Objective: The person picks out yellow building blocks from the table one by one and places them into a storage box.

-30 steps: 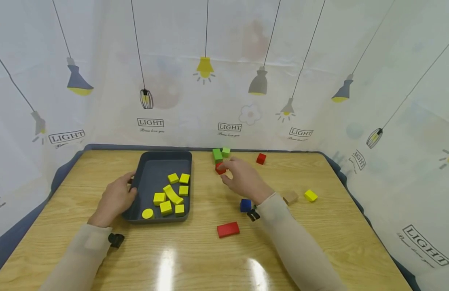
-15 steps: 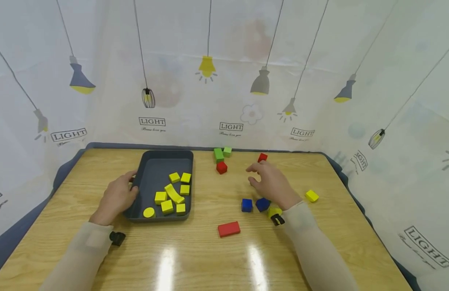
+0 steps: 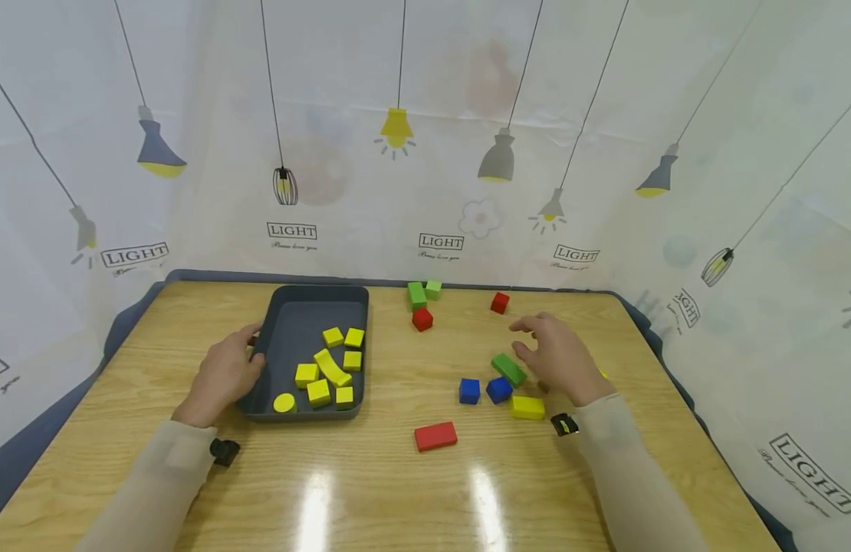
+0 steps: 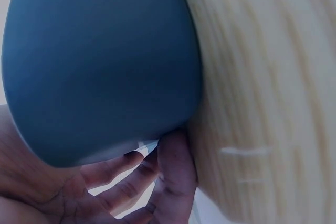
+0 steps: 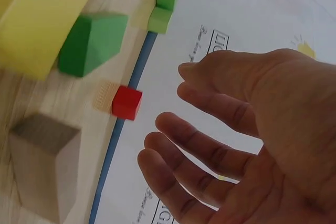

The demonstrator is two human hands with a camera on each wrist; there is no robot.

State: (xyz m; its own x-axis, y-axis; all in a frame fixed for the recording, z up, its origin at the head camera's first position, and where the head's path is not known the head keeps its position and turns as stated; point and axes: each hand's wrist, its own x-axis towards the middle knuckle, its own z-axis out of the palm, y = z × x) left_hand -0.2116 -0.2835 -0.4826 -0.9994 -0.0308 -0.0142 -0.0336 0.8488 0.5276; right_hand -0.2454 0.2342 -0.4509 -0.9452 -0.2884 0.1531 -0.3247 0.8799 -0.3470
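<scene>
At the left side of the dark grey tray (image 3: 282, 322), my left hand (image 3: 221, 376) grips the rim, with the thumb over the edge. In the left wrist view fingers (image 4: 176, 174) curl against the tray's outer wall (image 4: 105, 77). Several yellow blocks (image 3: 318, 393) lie inside the tray. My right hand (image 3: 563, 359) hovers with loosely bent fingers, holding nothing, just right of a green block (image 3: 508, 369). Close by are two blue blocks (image 3: 469, 391) and a yellow block (image 3: 527, 407). A plain wooden block (image 5: 44, 166) shows in the right wrist view, mostly hidden in the head view.
A flat red block (image 3: 435, 436) lies nearer the front. Toward the back are two green blocks (image 3: 415, 296), a red block (image 3: 422, 320) beside them, and a red cube (image 3: 500, 303) farther right. A printed curtain (image 3: 370, 199) encloses the wooden table (image 3: 370, 475).
My right hand has moved rightward, away from the red block near the green ones, past the red cube. The green and yellow blocks beneath it have come into view. My left hand stays on the tray.
</scene>
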